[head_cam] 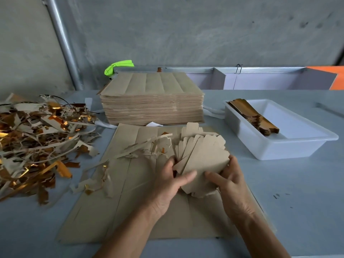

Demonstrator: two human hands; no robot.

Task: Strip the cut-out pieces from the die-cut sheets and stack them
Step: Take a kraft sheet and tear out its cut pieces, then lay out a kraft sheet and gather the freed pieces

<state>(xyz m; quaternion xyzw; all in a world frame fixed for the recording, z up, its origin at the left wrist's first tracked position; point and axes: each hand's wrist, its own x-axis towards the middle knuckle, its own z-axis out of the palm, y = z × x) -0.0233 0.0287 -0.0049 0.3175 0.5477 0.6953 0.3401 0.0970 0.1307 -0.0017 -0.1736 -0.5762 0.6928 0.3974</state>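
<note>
Both hands hold a fanned bundle of brown cut-out pieces (203,155) above a flat die-cut sheet (130,207) on the table. My left hand (171,181) grips the bundle's left side, thumb on top. My right hand (229,181) grips its right side, fingers curled round the edge. Torn waste strips (141,148) lie on the sheet left of the bundle. A tall stack of uncut die-cut sheets (152,101) stands behind. Stripped pieces with gold faces (255,116) lie stacked in a white plastic tray (279,148) at the right.
A big heap of brown and gold waste strips (37,138) covers the table's left side. A green folded thing (117,67) and a metal rail (242,69) run along the back wall. A metal pipe (63,43) slants up at the left.
</note>
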